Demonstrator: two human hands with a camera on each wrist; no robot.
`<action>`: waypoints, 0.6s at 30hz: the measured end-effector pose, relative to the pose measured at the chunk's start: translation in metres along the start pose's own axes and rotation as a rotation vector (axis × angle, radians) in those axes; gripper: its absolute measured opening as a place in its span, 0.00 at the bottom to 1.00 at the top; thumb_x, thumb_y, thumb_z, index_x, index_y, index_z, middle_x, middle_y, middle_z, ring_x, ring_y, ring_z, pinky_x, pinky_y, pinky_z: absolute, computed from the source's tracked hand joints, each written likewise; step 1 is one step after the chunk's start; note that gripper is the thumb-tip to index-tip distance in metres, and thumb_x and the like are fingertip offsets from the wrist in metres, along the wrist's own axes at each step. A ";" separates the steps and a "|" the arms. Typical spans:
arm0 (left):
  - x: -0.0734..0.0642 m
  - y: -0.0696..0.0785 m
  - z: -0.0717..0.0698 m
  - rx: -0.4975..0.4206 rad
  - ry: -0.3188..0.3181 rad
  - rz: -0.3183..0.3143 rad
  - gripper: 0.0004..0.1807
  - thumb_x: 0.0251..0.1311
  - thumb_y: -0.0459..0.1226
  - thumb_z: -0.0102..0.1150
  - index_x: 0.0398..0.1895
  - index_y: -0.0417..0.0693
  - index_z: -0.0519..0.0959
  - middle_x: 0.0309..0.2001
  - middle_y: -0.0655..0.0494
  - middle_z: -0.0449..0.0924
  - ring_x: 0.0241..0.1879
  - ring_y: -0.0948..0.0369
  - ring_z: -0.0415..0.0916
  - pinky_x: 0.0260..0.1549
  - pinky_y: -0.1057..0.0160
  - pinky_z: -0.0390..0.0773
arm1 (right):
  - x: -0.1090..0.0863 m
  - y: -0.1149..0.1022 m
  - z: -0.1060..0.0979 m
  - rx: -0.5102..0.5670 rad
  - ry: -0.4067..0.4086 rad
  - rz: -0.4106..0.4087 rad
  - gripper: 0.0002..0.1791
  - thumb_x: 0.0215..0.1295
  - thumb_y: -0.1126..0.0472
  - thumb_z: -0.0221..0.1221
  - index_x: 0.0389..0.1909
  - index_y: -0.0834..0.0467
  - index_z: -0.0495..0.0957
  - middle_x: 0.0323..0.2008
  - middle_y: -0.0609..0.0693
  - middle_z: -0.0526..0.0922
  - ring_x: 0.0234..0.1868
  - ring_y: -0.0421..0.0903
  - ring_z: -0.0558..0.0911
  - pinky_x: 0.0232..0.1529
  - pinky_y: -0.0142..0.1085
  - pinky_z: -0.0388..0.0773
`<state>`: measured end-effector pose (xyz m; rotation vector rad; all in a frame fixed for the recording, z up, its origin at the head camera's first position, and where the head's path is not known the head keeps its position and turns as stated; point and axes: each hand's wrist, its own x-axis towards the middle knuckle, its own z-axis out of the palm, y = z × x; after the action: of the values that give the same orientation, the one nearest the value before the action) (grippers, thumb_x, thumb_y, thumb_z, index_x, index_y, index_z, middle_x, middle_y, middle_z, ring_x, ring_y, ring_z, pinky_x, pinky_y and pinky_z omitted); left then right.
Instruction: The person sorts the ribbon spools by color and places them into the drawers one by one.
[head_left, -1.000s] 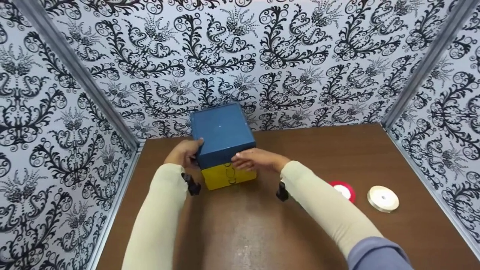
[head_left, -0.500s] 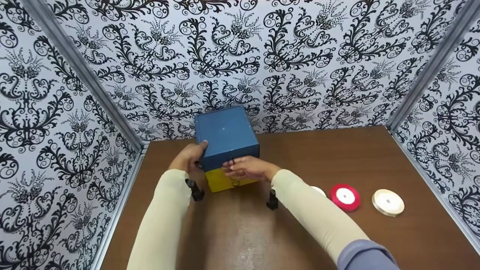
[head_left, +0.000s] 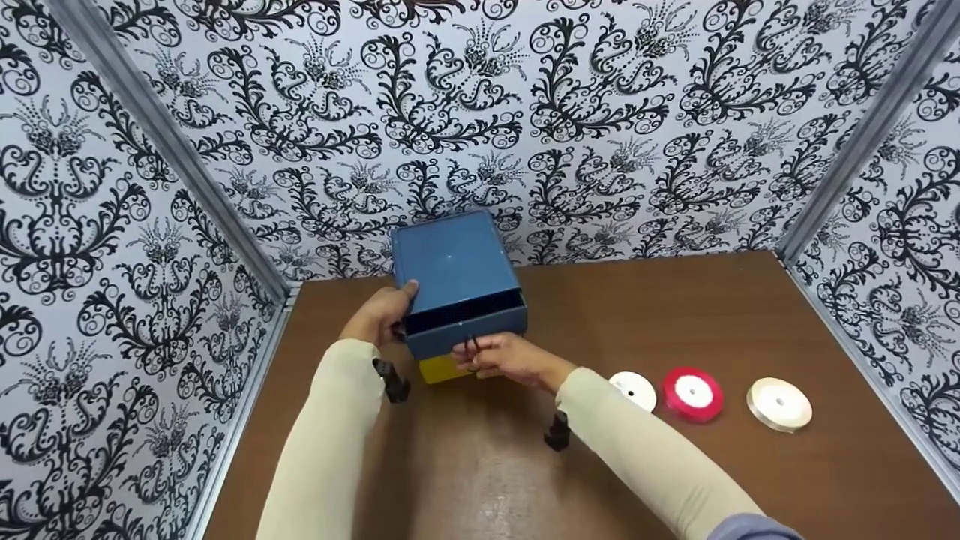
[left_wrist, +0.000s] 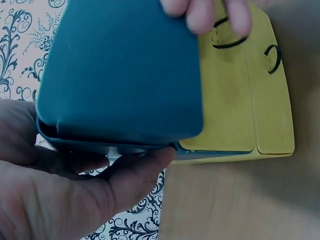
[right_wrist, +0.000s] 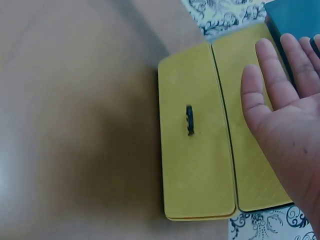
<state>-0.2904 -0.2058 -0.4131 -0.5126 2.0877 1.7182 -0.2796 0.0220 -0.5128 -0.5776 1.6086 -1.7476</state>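
A small drawer cabinet [head_left: 454, 259] with a blue body stands by the back wall. Its blue top drawer [head_left: 435, 341] is pulled partly out, showing a dark gap behind the front. My left hand [head_left: 379, 311] grips the cabinet's left side, thumb on the top edge. At the drawer front, my right hand [head_left: 506, 358] holds the black loop handle [head_left: 470, 345] between its fingers. Below are two yellow drawers, the middle one [left_wrist: 227, 100] and the bottom one [left_wrist: 272, 110], both closed, each with a black loop. In the right wrist view my right hand [right_wrist: 290, 100] passes before the yellow fronts.
To the right on the brown table [head_left: 487, 480] lie three ribbon spools: a white one [head_left: 634, 390] partly behind the right sleeve, a red one [head_left: 694, 394] and a cream one [head_left: 780, 405]. Patterned walls [head_left: 585, 135] enclose the table at the back and sides.
The blue top drawer has slid out toward me, with my right hand moving back along with it. My left hand stays on the cabinet's side. The white spool has come into view.
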 end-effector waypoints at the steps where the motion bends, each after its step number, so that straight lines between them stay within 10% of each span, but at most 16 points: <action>1: 0.000 0.000 0.000 0.002 0.001 0.005 0.27 0.67 0.54 0.41 0.47 0.37 0.70 0.34 0.44 0.79 0.32 0.53 0.80 0.35 0.55 0.80 | -0.004 0.001 0.002 -0.013 0.005 -0.001 0.20 0.61 0.68 0.52 0.55 0.64 0.74 0.54 0.57 0.76 0.56 0.56 0.73 0.52 0.44 0.73; 18: 0.009 0.001 0.001 0.043 0.014 0.028 0.28 0.69 0.53 0.37 0.55 0.38 0.67 0.39 0.42 0.78 0.33 0.52 0.80 0.35 0.52 0.79 | -0.062 0.029 0.038 -0.003 0.031 -0.076 0.19 0.59 0.71 0.50 0.52 0.65 0.75 0.52 0.58 0.77 0.51 0.53 0.77 0.51 0.54 0.70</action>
<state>-0.2980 -0.2053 -0.4173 -0.4859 2.1462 1.6864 -0.2053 0.0415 -0.5280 -0.6235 1.6303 -1.8179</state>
